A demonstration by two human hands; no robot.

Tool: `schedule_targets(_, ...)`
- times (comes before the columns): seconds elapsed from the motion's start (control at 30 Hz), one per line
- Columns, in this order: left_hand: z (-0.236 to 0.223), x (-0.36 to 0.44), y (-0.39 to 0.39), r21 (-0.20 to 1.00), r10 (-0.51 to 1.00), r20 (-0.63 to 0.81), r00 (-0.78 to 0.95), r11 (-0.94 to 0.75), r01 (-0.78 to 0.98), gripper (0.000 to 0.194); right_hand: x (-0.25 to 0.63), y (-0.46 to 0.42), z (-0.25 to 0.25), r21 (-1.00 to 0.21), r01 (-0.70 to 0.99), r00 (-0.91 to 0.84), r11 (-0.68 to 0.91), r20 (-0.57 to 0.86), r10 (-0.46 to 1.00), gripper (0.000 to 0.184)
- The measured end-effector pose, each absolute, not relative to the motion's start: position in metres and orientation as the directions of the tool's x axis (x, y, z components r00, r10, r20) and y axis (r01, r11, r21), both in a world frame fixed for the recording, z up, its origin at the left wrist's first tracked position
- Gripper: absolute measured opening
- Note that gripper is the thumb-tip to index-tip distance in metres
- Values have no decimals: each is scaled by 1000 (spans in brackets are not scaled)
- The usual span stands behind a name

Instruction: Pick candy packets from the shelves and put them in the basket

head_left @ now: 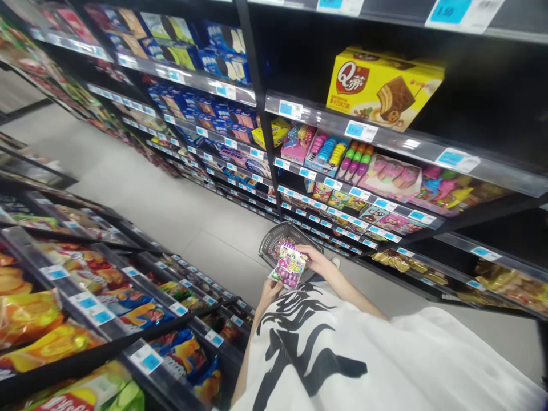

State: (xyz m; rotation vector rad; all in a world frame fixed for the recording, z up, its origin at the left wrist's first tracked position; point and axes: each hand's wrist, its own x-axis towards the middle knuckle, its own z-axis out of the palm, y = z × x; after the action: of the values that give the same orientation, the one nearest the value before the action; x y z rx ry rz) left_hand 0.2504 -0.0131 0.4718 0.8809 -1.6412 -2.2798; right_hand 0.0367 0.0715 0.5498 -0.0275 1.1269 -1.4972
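Purple snack bag [290, 267] lies between left hand [269, 291] and right hand [314, 260], edges pinched by both.

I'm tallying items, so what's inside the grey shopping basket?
Pinkish packages show inside the grey shopping basket, too blurred to identify. The purple candy bag and right hand hide the near part.

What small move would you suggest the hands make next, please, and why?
I would probably lower the purple packet into the dark basket: the left hand and right hand both hold it, and the basket's open top appears just beyond it, with other contents visible inside.
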Motion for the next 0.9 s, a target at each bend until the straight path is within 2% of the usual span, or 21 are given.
schedule_targets(0.1,473,251,-15,924,-470,-320,-823,-346,-161,74,37,71,554,-617,768,-269,172,-554,-788,31)
schedule_targets(0.23,480,245,-18,943,-474,-266,-839,-309,-125,79,37,68,558,-595,784,-249,178,-563,-788,36)
schedule_targets(0.4,487,237,-22,957,-442,-224,-869,-268,-110,70,34,64,565,-608,780,-268,151,-542,-797,42)
schedule_targets(0.63,488,231,-24,966,-436,-212,-874,-229,-120,65,28,66,573,-614,780,-295,117,-527,-797,47)
schedule_targets(0.9,491,228,-24,969,-447,-221,-867,-205,-141,70,28,69,572,-571,809,-261,139,-561,-786,48)
